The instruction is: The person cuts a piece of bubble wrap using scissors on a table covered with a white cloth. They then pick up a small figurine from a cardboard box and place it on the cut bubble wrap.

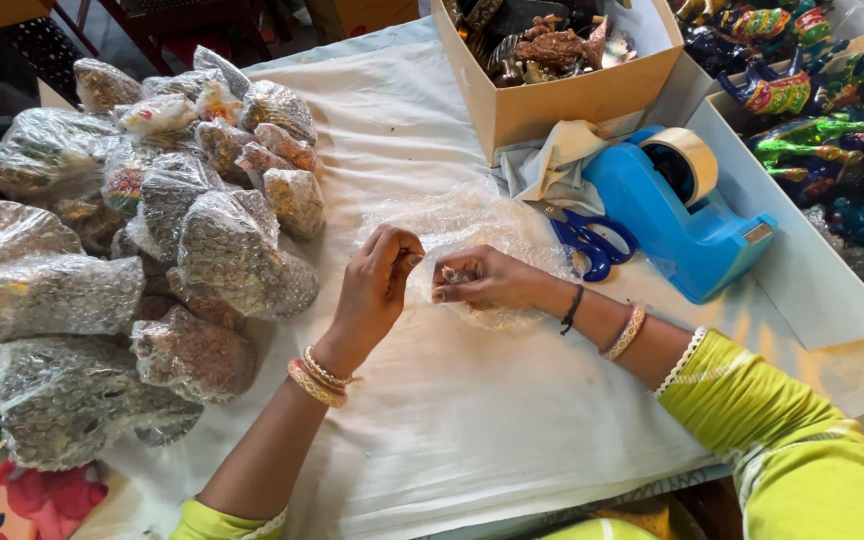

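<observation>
Bubble wrap (pixel 472 225), clear and crinkled, lies under your hands: right hand (pixel 482 282) pinches it, left hand (pixel 377 280) curls closed just beside; wrapped bundles (pixel 202 200) crowd the table (pixel 472 420) left.

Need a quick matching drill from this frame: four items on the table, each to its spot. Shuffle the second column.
Things:
1. tape dispenser
2. scissors
3. cardboard box
4. bubble-wrapped bundles

Places:
A. heaped at the left side of the table
B. far edge of the white cloth, full of dark figurines
C. between the clear bubble wrap and the blue dispenser
D. right of the scissors, beside the tray of painted figures

Pairs: 1-D, 2-C, 3-B, 4-A
</observation>
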